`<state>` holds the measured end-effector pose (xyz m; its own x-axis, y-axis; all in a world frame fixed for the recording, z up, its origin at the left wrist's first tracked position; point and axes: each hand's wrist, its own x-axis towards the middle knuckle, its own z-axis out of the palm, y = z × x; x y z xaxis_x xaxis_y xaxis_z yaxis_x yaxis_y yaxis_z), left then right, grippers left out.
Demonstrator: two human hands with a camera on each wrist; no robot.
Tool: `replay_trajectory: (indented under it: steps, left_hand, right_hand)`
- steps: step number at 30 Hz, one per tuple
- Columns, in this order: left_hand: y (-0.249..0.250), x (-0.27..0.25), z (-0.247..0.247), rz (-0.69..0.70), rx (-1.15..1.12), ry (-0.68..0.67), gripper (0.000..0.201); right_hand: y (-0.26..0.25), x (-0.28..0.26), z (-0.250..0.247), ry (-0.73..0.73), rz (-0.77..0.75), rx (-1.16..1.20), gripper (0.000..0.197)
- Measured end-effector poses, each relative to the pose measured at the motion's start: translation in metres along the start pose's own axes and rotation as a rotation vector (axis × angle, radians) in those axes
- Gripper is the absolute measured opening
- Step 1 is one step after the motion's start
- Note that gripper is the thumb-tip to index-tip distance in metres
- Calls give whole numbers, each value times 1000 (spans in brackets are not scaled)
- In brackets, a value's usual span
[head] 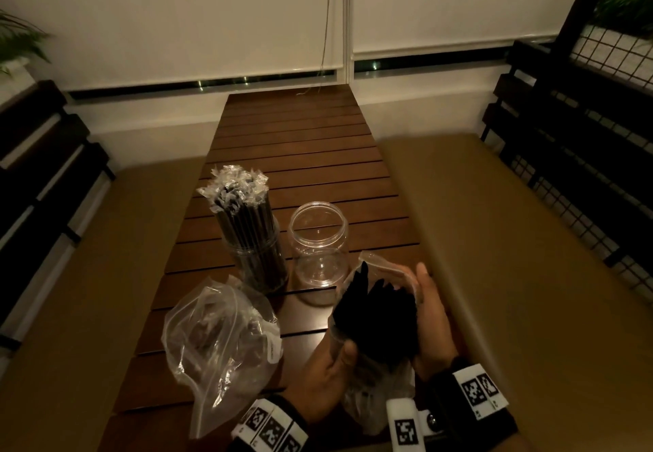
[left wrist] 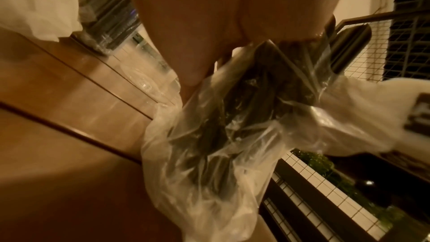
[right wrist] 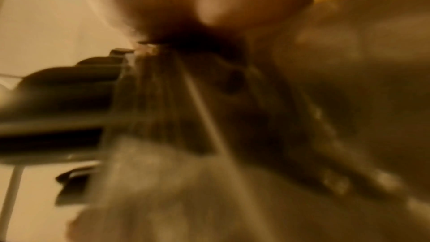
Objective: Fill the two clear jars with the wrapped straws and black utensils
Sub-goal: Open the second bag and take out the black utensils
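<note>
Two clear jars stand on the slatted wooden table. The left jar is packed with wrapped straws that stick up above its rim. The right jar holds nothing. Just in front of it, both hands hold a bunch of black utensils that sits partly in a clear plastic bag. My left hand grips the bag round the utensils' lower part, as the left wrist view shows with the bag. My right hand cups the bunch from the right, fingers hidden behind it. The right wrist view is blurred.
A second clear plastic bag, crumpled, lies on the table's near left. Tan bench cushions flank the table on both sides, with dark slatted backrests. Bare table stretches toward the far wall and its white blinds.
</note>
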<state>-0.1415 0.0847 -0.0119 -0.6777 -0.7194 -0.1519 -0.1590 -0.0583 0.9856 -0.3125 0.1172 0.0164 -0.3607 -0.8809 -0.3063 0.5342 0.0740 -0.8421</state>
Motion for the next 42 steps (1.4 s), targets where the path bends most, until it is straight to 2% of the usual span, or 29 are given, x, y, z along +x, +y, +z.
replay_trajectory:
  steps: [4, 6, 7, 10, 13, 15, 18, 19, 22, 24, 26, 28, 31, 34, 37, 39, 42]
  left_hand:
    - [0, 2, 1, -110, -55, -30, 81]
    - [11, -1, 4, -187, -114, -23, 42]
    - [13, 1, 4, -220, -146, -34, 35]
    - [14, 1, 1, -286, -207, -8, 56]
    - [0, 4, -4, -354, -263, 53, 77]
    - [-6, 7, -6, -342, -301, 69, 78]
    - [-4, 10, -5, -352, -294, 100, 64]
    - [-2, 10, -4, -344, -295, 116, 58]
    - [-2, 11, -4, -228, -245, 172, 54]
    - [-1, 13, -4, -120, -147, 182, 43]
    - [1, 16, -4, -27, -88, 197, 40]
    - [6, 19, -1, 36, -61, 235, 26]
    - [4, 23, 1, 80, -96, 267, 32]
    - [4, 24, 0, 129, -133, 247, 38]
    - [2, 25, 2, 177, -69, 219, 46]
    - [0, 28, 3, 170, -50, 235, 37]
    - [-8, 29, 5, 131, -3, 287, 20]
  right_hand:
    - [-1, 2, -2, -72, 31, 71, 49]
    - [0, 6, -2, -90, 28, 59, 40]
    - [0, 8, -4, -91, 2, 25, 32]
    - [-1, 15, -6, -62, -31, -43, 23]
    - [-7, 19, -3, -67, -24, -122, 36]
    - [-13, 22, 1, -54, 5, -174, 41]
    - [-14, 28, 2, -30, 56, -211, 51]
    - [-14, 31, 1, -19, 63, -221, 50]
    - [-13, 35, 3, -2, 58, -202, 28]
    - [-12, 36, 4, -8, 22, -211, 27]
    - [-13, 35, 8, -22, -40, -227, 26]
    - [-13, 33, 11, -17, -124, -269, 26]
    - [-9, 32, 14, 8, -185, -326, 26]
    - [-5, 31, 10, 17, -118, -360, 24]
    - [-1, 29, 4, 10, -152, -442, 23]
    - [6, 29, -1, 31, -208, -458, 31]
    - [13, 30, -6, 238, -321, -549, 26]
